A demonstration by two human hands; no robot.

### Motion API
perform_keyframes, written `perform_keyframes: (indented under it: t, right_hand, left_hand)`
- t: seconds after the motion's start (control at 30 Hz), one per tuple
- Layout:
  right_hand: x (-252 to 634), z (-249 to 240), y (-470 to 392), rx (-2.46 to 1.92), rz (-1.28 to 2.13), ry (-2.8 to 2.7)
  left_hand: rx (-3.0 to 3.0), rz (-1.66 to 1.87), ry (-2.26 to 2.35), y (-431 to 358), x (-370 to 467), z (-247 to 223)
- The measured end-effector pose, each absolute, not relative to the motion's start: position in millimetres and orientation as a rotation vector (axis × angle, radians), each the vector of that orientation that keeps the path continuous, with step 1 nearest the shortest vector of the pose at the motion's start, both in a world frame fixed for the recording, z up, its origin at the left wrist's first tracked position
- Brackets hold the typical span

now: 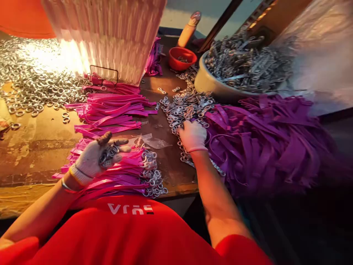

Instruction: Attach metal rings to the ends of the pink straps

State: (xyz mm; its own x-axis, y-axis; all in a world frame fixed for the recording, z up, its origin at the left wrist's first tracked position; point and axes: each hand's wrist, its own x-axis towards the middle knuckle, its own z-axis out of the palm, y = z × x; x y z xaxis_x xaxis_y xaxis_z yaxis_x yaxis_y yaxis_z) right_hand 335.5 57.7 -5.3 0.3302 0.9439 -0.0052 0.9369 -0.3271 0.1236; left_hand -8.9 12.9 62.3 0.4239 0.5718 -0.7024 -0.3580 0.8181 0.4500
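My left hand (pixel 91 161), in a white knit glove with dark-stained fingertips, is turned palm up. Several small metal links (pixel 108 156) rest in its palm under partly curled fingers. Below it lies a row of pink straps (pixel 118 180), with metal links (pixel 154 176) at their right ends. My right hand (pixel 194 135), also gloved, reaches down into a heap of double-ring metal links (pixel 190 105). Its fingers are bent together at the heap, and what they pinch is hidden. Right beside that hand spreads a big pile of loose purple straps (pixel 264 143).
More pink straps (pixel 110 110) lie farther back, near a ribbed translucent panel (pixel 110 36). Loose metal rings (pixel 46 81) cover the back left. A red bowl (pixel 182 59) and a wide tub (pixel 205 79) heaped with metal parts stand at the back right.
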Motion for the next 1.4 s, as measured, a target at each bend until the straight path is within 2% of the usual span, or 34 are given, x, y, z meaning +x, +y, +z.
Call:
perform_keyframes:
  t: [0.27, 0.4, 0.47, 0.53, 0.63, 0.7, 0.8, 0.97, 1.03, 1.2, 1.27, 1.4]
  right_hand:
    - [336.0, -16.0, 59.5, 2.545, 0.048, 1.724]
    - [310.6, 1.0, 39.3, 2.617, -0.107, 2.250]
    - [280.0, 16.7, 20.4, 2.425, -0.252, 2.700]
    - [243.2, 33.0, 1.3, 2.052, -0.278, 3.071]
    - [196.1, 48.0, -17.8, 1.462, -0.239, 3.239]
    - [179.0, 48.8, -23.7, 1.320, -0.230, 3.214]
    - [173.3, 41.5, -30.1, 1.580, -0.338, 3.259]
    - [176.2, 34.5, -45.5, 2.085, -1.031, 3.182]
    - [174.4, 36.2, -49.0, 2.080, -0.981, 3.165]
    - [167.3, 43.7, -49.0, 1.860, -0.335, 3.171]
    - [165.5, 46.4, -49.8, 1.864, -0.201, 3.077]
    - [168.6, 52.5, -48.9, 1.864, -0.573, 2.903]
  left_hand:
    - [0.488, 0.622, 0.954, -0.2, -10.1, 43.2]
    - [0.602, 0.659, 1.016, -4.4, -11.2, 31.3]
    - [0.625, 0.676, 1.047, -5.7, -7.9, 28.5]
    - [0.642, 0.686, 1.025, -7.3, -2.6, 27.9]
    - [0.713, 0.712, 0.880, -12.4, 4.1, 27.8]
    - [0.774, 0.722, 0.814, -18.1, 4.5, 27.9]
    - [0.848, 0.732, 0.846, -29.4, -1.1, 33.7]
    - [1.069, 0.765, 0.981, -44.9, -9.1, 56.4]
    - [1.108, 0.794, 0.978, -46.7, -8.2, 61.3]
    - [0.878, 0.816, 0.926, -45.3, -2.1, 53.7]
    - [0.757, 0.810, 0.879, -45.5, -0.5, 48.9]
    - [0.746, 0.778, 0.896, -41.0, -3.1, 45.8]
